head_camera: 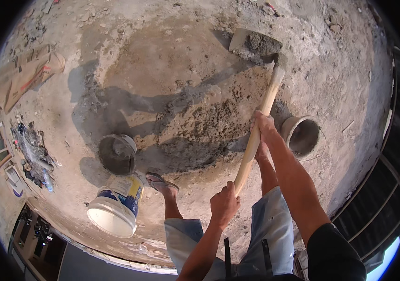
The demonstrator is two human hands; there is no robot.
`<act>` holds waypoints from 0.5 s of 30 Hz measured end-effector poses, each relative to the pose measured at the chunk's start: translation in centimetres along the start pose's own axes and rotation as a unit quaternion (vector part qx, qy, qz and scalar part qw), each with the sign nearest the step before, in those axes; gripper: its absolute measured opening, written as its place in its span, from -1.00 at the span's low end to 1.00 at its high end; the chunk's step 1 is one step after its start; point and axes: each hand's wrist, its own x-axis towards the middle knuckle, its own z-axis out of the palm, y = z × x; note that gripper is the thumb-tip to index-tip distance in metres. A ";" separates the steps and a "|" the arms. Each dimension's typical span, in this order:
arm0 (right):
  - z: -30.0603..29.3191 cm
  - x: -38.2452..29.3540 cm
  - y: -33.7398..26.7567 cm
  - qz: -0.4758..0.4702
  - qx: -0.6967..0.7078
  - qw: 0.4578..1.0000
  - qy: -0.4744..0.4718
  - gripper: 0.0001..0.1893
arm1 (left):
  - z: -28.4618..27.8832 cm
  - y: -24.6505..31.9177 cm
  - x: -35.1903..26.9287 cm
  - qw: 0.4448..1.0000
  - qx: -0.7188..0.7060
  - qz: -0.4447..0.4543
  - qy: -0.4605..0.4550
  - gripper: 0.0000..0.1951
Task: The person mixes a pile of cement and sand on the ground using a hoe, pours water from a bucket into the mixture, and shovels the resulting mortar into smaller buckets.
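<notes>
Both hands grip the wooden handle (255, 140) of a digging hoe. My left hand (225, 204) is closed around its near end, just in front of my shorts. Farther up the shaft, about midway, my right hand (264, 125) wraps around the wood. The hoe's broad metal blade (238, 40) is at the far end and carries a clump of wet grey mortar (261, 44). Between the blade and my feet lies a spread heap of dark, lumpy mortar (200, 130), partly in my shadow. Whether the blade touches the ground is unclear.
A mortar-stained bucket (286, 128) with a wire handle stands right of the hoe. To the left are a dark bucket (110, 159) and a white plastic bucket (110, 219). My sandalled foot (161, 182) is beside the heap. Farther left lie a paper sack (28, 75) and burnt debris (31, 147).
</notes>
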 end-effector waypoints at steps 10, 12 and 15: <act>7.9 -16.5 20.5 0.170 0.107 0.980 -0.001 -0.74 | -1.4 -13.9 -19.1 0.985 0.060 -0.134 -0.087 -0.67; 9.2 -19.7 22.3 0.216 0.087 0.972 0.015 -0.72 | -1.6 -14.7 -22.2 0.981 0.053 -0.163 -0.090 -0.67; 9.6 -21.9 23.0 0.186 0.050 0.981 0.019 -0.80 | -1.9 -14.1 -24.9 0.978 0.025 -0.192 -0.081 -0.67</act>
